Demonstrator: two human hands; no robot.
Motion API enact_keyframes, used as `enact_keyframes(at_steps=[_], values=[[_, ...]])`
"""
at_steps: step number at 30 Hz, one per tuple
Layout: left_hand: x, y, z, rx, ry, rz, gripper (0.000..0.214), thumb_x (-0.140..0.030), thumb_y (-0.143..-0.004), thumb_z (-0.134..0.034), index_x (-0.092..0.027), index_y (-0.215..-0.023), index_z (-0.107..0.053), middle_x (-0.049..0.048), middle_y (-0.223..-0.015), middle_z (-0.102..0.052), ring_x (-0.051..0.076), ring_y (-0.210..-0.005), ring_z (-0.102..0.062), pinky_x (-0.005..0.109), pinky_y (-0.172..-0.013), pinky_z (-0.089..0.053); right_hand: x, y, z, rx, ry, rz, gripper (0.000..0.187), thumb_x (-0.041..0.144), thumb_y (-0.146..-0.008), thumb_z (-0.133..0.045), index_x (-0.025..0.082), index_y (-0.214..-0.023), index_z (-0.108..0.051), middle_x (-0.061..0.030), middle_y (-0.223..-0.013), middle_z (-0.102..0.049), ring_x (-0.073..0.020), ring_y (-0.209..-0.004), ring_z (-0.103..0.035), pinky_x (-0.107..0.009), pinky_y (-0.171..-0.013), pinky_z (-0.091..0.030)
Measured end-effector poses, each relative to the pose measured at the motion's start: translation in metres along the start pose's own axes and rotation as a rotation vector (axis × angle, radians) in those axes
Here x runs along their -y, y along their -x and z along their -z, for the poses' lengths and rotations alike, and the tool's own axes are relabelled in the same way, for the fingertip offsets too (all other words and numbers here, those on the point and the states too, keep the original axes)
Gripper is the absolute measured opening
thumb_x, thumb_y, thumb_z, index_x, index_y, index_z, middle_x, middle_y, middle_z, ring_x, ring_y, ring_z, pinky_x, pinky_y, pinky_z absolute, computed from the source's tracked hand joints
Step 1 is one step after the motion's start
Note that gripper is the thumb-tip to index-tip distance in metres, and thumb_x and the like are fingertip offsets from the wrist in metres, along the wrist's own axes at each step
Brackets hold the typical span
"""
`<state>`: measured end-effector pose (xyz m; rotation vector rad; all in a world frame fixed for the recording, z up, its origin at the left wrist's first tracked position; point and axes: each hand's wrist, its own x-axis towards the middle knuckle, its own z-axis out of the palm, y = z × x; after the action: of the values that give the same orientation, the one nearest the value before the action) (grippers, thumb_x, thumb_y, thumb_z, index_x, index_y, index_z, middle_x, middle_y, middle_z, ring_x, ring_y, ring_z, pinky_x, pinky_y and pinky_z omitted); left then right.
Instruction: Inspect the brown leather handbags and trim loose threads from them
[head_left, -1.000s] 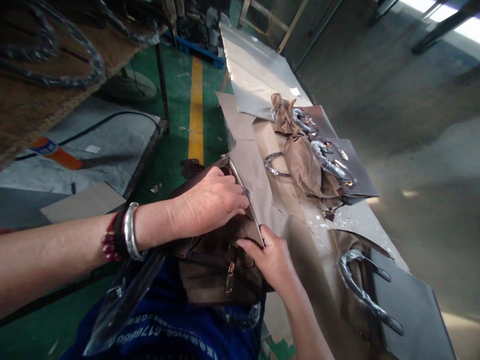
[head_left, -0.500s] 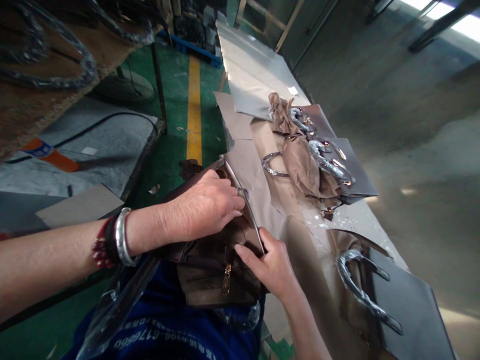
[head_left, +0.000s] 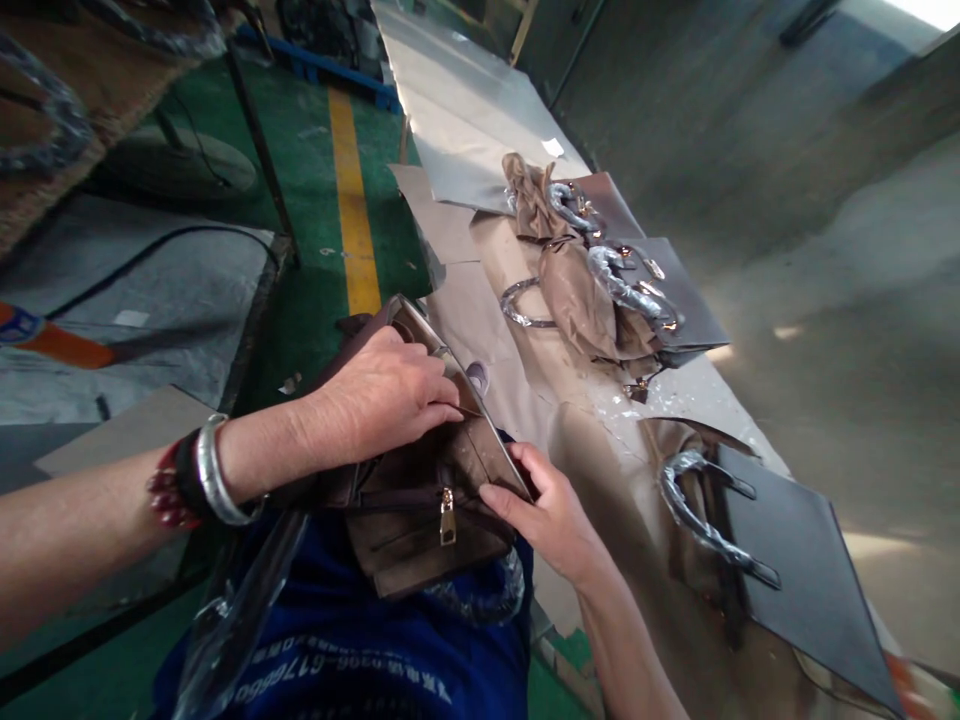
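Observation:
An open dark brown handbag (head_left: 420,570) with a brown lining rests on my lap, over blue cloth with white lettering. A gold zipper pull (head_left: 448,516) hangs from its inner zipper. My left hand (head_left: 394,385) is inside the mouth, its fingers curled closed against the lining near the far rim; what they pinch is hidden. My right hand (head_left: 551,515) grips the right end of the rim, thumb inside and fingers outside. One plastic-wrapped handle (head_left: 484,595) sticks out below the bag.
On the paper-covered table (head_left: 480,300) at right lie brown bags (head_left: 577,295) with wrapped handles and stuffing. A dark handbag (head_left: 802,560) lies nearer. Left stands a bench with wrapped handles (head_left: 45,120); an orange-handled tool (head_left: 56,340) lies on a lower shelf.
The view has shifted, so the surroundings sit further left and higher. My left hand has moved slightly along the rim, and more of the lining shows. My right hand keeps its grip.

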<state>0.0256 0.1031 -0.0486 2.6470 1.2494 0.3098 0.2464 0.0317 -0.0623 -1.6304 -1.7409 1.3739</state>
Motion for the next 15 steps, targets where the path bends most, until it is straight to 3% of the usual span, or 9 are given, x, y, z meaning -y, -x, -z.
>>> enact_keyframes(at_steps=[4, 8, 15], values=[[0.0, -0.004, 0.0, 0.0, -0.03, 0.014, 0.021, -0.033, -0.086, -0.052, -0.025, -0.083, -0.071, 0.0019, -0.075, -0.067, 0.021, -0.075, -0.059, 0.033, -0.07, -0.034, -0.004, 0.003, 0.001, -0.033, 0.055, 0.015, 0.027, 0.034, -0.08, -0.059, 0.019, -0.102, -0.06, -0.0018, -0.095, -0.062, -0.0178, -0.089, -0.056, -0.028, -0.079, -0.043], [-0.002, -0.006, -0.001, 0.022, -0.046, 0.039, 0.022, -0.034, -0.086, -0.051, -0.025, -0.083, -0.071, 0.0024, -0.075, -0.066, 0.021, -0.075, -0.059, 0.033, -0.069, -0.035, -0.008, 0.004, -0.003, -0.095, 0.095, -0.023, 0.023, 0.037, -0.084, -0.052, 0.017, -0.081, -0.061, -0.0017, -0.082, -0.059, -0.0163, -0.079, -0.055, -0.026, -0.07, -0.042], [-0.006, -0.009, -0.002, 0.019, -0.058, 0.029, 0.023, -0.034, -0.087, -0.051, -0.024, -0.083, -0.071, 0.0021, -0.072, -0.064, 0.02, -0.073, -0.058, 0.033, -0.069, -0.035, -0.014, 0.003, -0.011, -0.205, 0.222, 0.044, 0.035, 0.038, -0.087, -0.043, 0.019, -0.058, -0.041, 0.0018, -0.066, -0.045, -0.0124, -0.063, -0.046, -0.023, -0.059, -0.036]])
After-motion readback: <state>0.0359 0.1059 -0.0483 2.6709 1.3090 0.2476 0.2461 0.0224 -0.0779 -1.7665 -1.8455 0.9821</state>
